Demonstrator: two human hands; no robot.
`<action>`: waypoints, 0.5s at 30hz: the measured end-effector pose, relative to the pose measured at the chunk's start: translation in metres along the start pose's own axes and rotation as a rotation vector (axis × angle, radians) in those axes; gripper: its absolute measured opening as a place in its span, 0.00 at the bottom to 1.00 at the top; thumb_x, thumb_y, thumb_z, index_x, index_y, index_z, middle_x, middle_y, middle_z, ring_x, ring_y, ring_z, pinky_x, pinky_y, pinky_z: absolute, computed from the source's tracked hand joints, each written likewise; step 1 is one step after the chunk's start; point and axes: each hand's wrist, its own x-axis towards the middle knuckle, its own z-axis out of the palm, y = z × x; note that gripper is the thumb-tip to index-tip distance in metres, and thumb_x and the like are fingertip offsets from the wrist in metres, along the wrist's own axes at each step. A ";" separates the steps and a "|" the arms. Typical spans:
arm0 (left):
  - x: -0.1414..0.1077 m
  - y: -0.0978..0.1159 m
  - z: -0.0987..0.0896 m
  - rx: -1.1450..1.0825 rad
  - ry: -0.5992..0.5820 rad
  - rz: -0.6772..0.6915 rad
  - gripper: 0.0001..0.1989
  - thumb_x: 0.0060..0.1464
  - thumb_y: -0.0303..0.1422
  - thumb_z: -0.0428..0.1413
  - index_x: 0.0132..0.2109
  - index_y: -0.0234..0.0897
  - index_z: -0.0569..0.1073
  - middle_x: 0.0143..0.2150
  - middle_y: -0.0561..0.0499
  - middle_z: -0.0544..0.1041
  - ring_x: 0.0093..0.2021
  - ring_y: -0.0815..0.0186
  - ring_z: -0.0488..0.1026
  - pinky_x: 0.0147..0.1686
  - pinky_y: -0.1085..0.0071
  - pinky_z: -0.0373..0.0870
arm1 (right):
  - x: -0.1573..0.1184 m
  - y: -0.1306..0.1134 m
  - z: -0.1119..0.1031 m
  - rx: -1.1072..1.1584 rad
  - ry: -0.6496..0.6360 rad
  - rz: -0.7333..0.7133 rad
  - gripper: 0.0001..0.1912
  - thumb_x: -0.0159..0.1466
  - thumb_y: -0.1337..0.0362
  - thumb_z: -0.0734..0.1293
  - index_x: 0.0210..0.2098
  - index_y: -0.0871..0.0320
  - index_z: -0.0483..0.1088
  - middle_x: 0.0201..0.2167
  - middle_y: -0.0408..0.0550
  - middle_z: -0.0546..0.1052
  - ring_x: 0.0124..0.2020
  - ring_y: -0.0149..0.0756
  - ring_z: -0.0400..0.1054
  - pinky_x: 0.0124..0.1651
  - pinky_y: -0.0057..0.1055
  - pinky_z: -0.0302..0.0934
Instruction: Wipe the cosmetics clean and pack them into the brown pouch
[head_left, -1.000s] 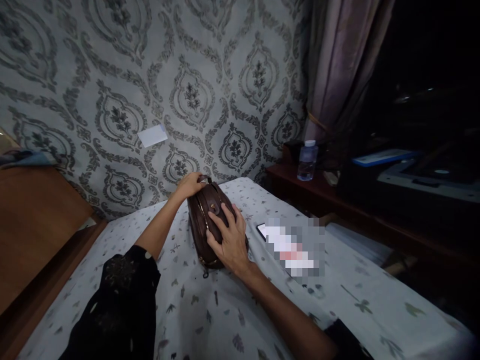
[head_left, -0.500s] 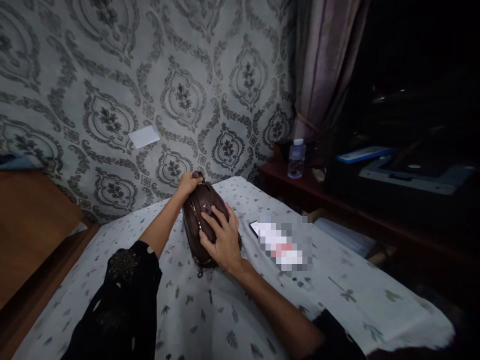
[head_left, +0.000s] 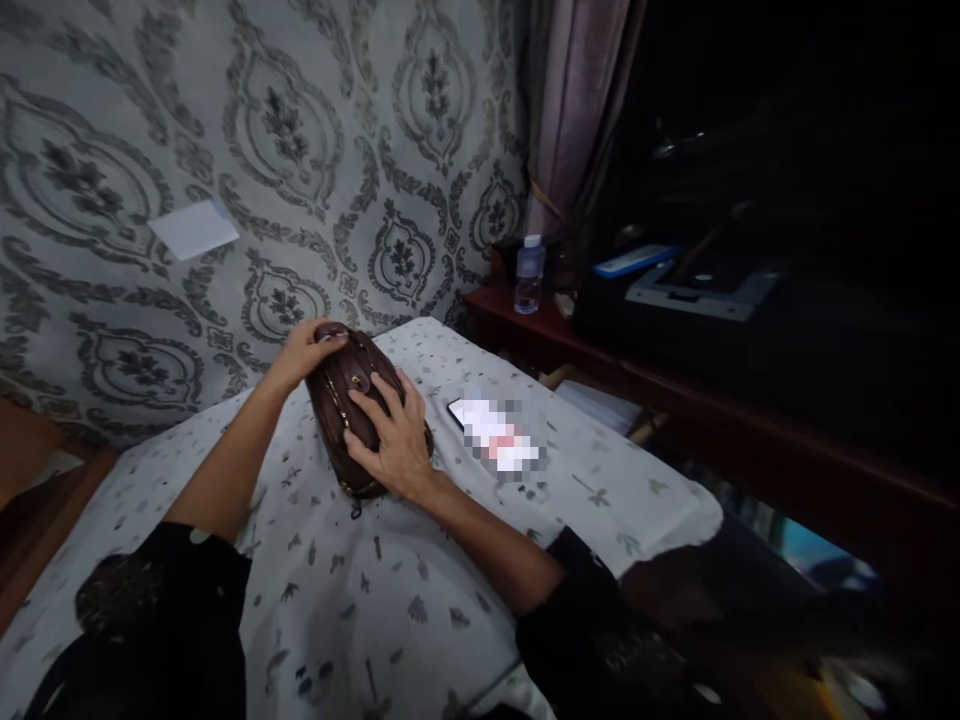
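Observation:
A brown leather handbag [head_left: 336,430] with gold-toned zippers and a small gold clasp [head_left: 357,381] lies on the white bed sheet [head_left: 420,570], which has a leaf print. At the bag's far end, my left hand [head_left: 306,352] is closed around its upper edge, thumb side toward the top; the part under the fingers is hidden. My right hand [head_left: 397,440] rests on the bag's top and right side, its fingers spread, their tips close to the clasp and the nearer zipper. To the right of the bag lies a phone [head_left: 455,410] with a lit, pixelated screen.
A patterned wall [head_left: 285,120] with a white paper [head_left: 195,230] on it rises behind the bed. On the dark red ledge [head_left: 487,297] to the right stands a water bottle [head_left: 529,280]. A blue-edged flat item [head_left: 637,262] lies farther right, near a curtain [head_left: 570,120].
The camera view has turned rightward, so everything sits farther left. My left hand has shifted its hold over the bag's far end. My right hand stays spread on the bag.

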 end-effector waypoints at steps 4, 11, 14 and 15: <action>-0.014 -0.012 -0.014 0.280 0.083 0.016 0.20 0.44 0.44 0.57 0.40 0.35 0.75 0.37 0.49 0.76 0.37 0.60 0.70 0.40 0.67 0.65 | -0.001 0.000 -0.001 -0.037 -0.015 -0.019 0.27 0.61 0.50 0.66 0.57 0.52 0.70 0.66 0.52 0.60 0.70 0.54 0.43 0.67 0.53 0.45; -0.028 -0.010 -0.019 0.593 0.192 0.006 0.11 0.52 0.39 0.54 0.29 0.36 0.73 0.27 0.50 0.73 0.32 0.60 0.69 0.35 0.67 0.62 | -0.002 0.003 0.001 -0.060 -0.010 -0.056 0.27 0.62 0.47 0.66 0.58 0.51 0.70 0.65 0.53 0.62 0.69 0.54 0.43 0.66 0.52 0.45; -0.028 -0.007 -0.017 0.592 0.223 -0.009 0.09 0.51 0.37 0.54 0.30 0.37 0.74 0.27 0.51 0.72 0.31 0.61 0.68 0.34 0.68 0.61 | -0.002 0.004 0.001 -0.068 -0.025 -0.058 0.27 0.63 0.48 0.65 0.58 0.50 0.70 0.64 0.52 0.64 0.69 0.54 0.44 0.66 0.51 0.46; -0.028 -0.006 -0.016 0.580 0.231 -0.020 0.08 0.50 0.36 0.55 0.31 0.36 0.74 0.26 0.51 0.72 0.30 0.62 0.67 0.33 0.68 0.60 | -0.002 0.005 0.002 -0.067 -0.022 -0.060 0.26 0.64 0.48 0.65 0.58 0.50 0.70 0.64 0.52 0.64 0.69 0.54 0.44 0.66 0.51 0.46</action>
